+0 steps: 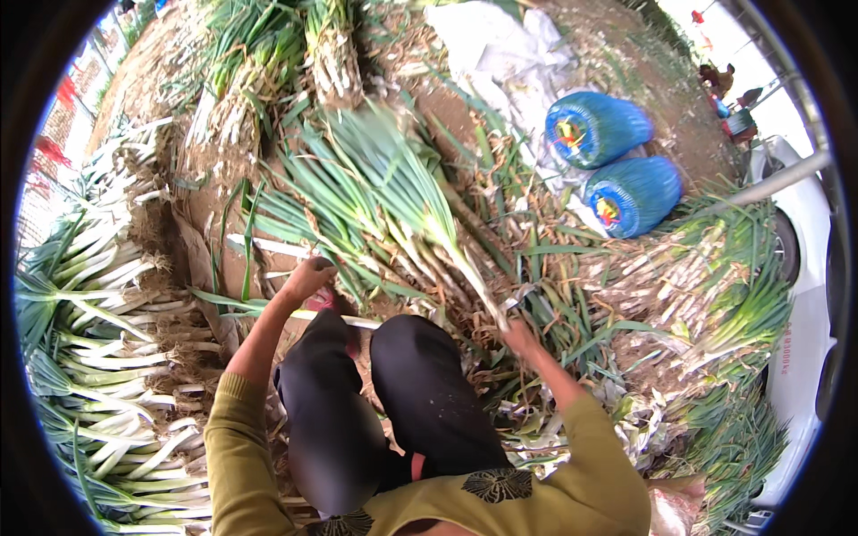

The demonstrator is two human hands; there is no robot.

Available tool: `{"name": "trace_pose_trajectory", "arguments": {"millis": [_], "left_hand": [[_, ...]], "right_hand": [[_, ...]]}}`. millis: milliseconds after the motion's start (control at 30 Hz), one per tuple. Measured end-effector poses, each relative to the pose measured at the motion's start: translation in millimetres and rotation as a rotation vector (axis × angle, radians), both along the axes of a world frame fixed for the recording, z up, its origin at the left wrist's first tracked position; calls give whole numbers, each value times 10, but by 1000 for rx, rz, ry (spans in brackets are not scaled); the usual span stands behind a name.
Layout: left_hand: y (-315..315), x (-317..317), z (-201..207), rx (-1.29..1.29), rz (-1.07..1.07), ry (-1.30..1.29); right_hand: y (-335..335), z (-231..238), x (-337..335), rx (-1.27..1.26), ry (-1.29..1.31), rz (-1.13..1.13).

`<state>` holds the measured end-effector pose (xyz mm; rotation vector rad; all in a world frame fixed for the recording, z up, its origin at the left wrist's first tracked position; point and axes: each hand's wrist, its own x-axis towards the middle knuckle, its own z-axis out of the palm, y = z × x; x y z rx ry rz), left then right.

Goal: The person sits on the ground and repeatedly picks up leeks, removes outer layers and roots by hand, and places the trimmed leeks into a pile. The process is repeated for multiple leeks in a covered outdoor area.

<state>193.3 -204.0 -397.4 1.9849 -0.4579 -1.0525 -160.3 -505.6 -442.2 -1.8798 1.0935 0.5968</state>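
Observation:
My right hand (521, 339) is closed round the lower white end of a leek (466, 266). Its green leaves fan up and to the left over a loose pile of leeks (344, 210) in front of me; the leaf tips are blurred. Just beyond my left knee, my left hand (308, 277) is held low with its fingers curled, and what they hold, if anything, is hidden. Beneath that wrist lies another leek (241, 305), its pale stalk running toward my knees. Part of a reddish shoe (323, 302) shows below the left hand.
A long row of leeks (116, 362) lines the left side, roots inward. More bundles (332, 62) lie at the back. Two blue rolls (636, 196) rest by a white plastic sheet (505, 49). Onion heaps (742, 456) and a white vehicle (804, 357) stand right, near a metal pole (778, 181).

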Motion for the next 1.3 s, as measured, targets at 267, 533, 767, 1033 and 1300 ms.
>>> {"name": "trace_pose_trajectory", "arguments": {"millis": [267,533,767,1033,1300], "left_hand": [[-1163,-689,1375,-31,-482,133],[-1517,-1366,1251,-361,-17,732],[-1707,-1484,1479,-754,344,695],[-1534,-1408,1684,-842,365,501],[-1149,-494,1549,-1126,823,542]], "right_hand": [[182,1747,-1006,207,-470,-123],[526,2517,-1323,441,-612,-181],[483,2260,-1365,351,-404,-47],[514,2001,-180,258,-847,-299],[678,2357,-557,1,-852,-129]]}}
